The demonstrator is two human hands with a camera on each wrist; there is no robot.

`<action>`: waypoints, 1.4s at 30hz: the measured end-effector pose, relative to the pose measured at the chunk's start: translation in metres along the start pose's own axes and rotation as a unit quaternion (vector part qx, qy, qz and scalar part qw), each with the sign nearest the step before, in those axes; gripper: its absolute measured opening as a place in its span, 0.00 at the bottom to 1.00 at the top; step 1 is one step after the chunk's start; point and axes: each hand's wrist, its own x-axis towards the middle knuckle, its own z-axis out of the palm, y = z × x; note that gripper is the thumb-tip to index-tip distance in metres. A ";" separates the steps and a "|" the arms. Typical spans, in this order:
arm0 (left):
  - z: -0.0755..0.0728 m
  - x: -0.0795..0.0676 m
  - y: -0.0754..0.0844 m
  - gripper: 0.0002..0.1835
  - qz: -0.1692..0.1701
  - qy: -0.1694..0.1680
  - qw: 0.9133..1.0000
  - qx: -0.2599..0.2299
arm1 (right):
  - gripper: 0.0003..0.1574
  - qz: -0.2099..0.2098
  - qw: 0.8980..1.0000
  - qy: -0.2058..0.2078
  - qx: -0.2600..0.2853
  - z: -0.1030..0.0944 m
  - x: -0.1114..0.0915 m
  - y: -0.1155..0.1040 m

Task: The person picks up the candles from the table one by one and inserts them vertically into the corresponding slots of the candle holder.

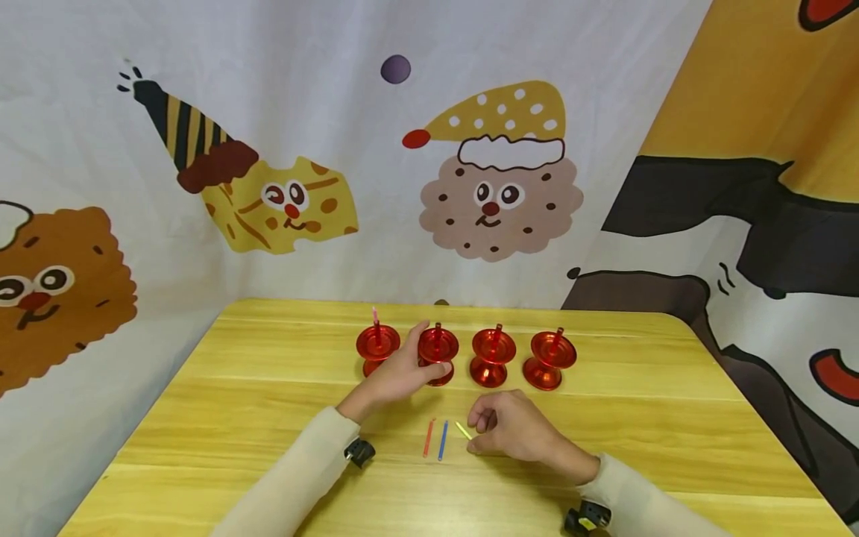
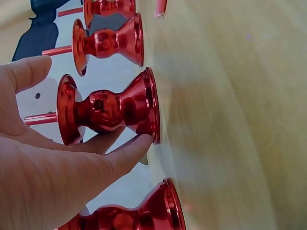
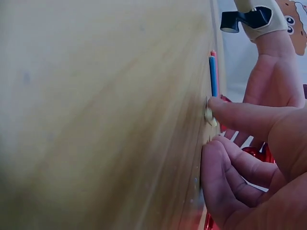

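Observation:
Four shiny red candle holders stand in a row on the wooden table point(image 1: 282, 425). My left hand point(image 1: 399, 371) is spread about the second holder point(image 2: 103, 110), its fingers along the base and its thumb apart. A pink candle point(image 1: 375, 314) stands on the first holder point(image 1: 376, 344). My right hand point(image 1: 517, 429) is low at the table, thumb tip at one end of a thin yellow candle point(image 1: 463, 430). In the right wrist view a gap shows between the thumb and the curled fingers point(image 3: 213, 158). Beside the yellow candle lie a red candle point(image 1: 429, 438) and a blue candle point(image 1: 443, 440).
The third holder point(image 1: 493, 350) and fourth holder point(image 1: 550, 354) stand to the right of my left hand, each with an upright post. Behind the table's back edge hangs a white curtain point(image 1: 322, 89) with cartoon prints.

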 end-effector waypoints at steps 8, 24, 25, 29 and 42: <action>-0.002 -0.008 0.013 0.53 0.004 -0.009 1.000 -0.030 | 0.17 0.011 1.000 0.000 0.016 0.001 -0.002 -0.003; -0.003 -0.007 0.007 0.55 0.022 -0.014 0.999 -0.035 | 0.17 0.004 0.999 -0.013 0.032 0.001 0.000 -0.005; -0.003 -0.006 0.006 0.55 0.019 -0.014 0.999 -0.040 | 0.17 0.008 0.999 -0.015 0.037 0.001 0.000 -0.004; -0.003 -0.005 0.003 0.56 0.005 -0.015 0.999 -0.035 | 0.18 0.026 0.997 -0.022 0.067 0.000 0.001 -0.001; -0.001 -0.006 0.007 0.47 0.027 -0.012 0.998 -0.048 | 0.18 0.024 0.989 -0.013 0.147 -0.004 0.011 -0.002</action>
